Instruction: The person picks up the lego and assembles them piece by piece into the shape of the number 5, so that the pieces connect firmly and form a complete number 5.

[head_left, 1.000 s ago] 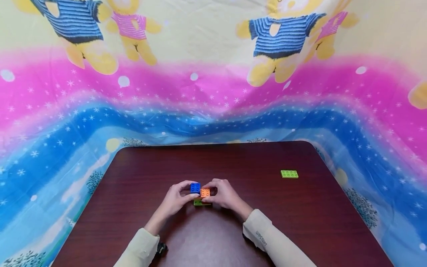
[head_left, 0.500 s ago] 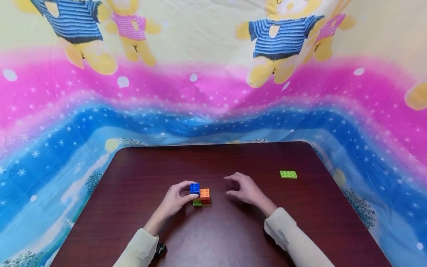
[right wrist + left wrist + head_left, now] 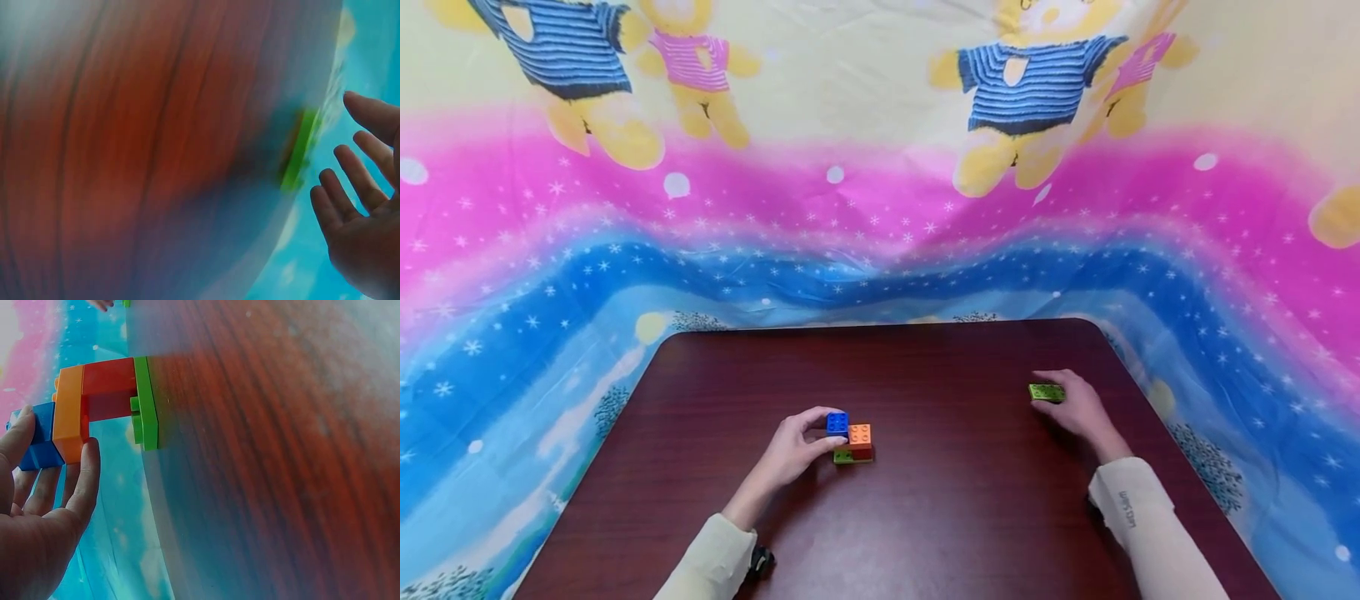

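Observation:
My left hand (image 3: 792,443) pinches a small blue brick (image 3: 44,440) between thumb and fingers. That brick sits on one end of an orange brick (image 3: 70,415), whose other end rests on a red brick (image 3: 109,387). Under the red one is a flat green plate brick (image 3: 147,406) on the tabletop, so the blue end overhangs. At the right, my right hand (image 3: 1077,407) hovers over a second flat green plate brick (image 3: 1046,392), thumb and fingers spread to either side of it. In the right wrist view those fingers stand apart from the plate brick (image 3: 302,150).
The dark wood table (image 3: 947,500) has rounded far corners. A printed cloth (image 3: 880,183) with bears hangs behind and along both sides. A small black object (image 3: 762,562) shows beside the left cuff.
My right hand has let go of the stack and moved right and away to the second green plate brick. The left hand stays on the blue brick.

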`<move>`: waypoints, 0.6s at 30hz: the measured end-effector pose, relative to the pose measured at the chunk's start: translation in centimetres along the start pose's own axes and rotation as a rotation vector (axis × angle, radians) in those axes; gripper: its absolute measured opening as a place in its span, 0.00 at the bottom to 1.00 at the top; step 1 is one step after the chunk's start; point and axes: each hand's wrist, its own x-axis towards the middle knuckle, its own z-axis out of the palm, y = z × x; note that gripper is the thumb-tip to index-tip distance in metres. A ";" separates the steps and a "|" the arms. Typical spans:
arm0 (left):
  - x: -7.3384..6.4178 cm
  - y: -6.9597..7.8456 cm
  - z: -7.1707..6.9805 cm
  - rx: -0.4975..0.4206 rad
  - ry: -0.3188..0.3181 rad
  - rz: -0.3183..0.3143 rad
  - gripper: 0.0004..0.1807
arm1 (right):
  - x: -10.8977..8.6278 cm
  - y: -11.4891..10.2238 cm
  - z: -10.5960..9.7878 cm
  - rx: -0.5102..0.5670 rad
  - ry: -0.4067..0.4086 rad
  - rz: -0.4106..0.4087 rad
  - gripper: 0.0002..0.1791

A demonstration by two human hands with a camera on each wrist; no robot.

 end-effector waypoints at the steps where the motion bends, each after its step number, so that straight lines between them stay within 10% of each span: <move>1: 0.0 0.1 0.0 -0.001 -0.001 0.002 0.22 | -0.2 0.8 -0.4 -0.003 -0.017 0.023 0.33; 18: -0.1 -0.1 0.1 -0.005 -0.004 0.014 0.23 | -0.3 3.1 -0.6 -0.060 -0.010 0.064 0.26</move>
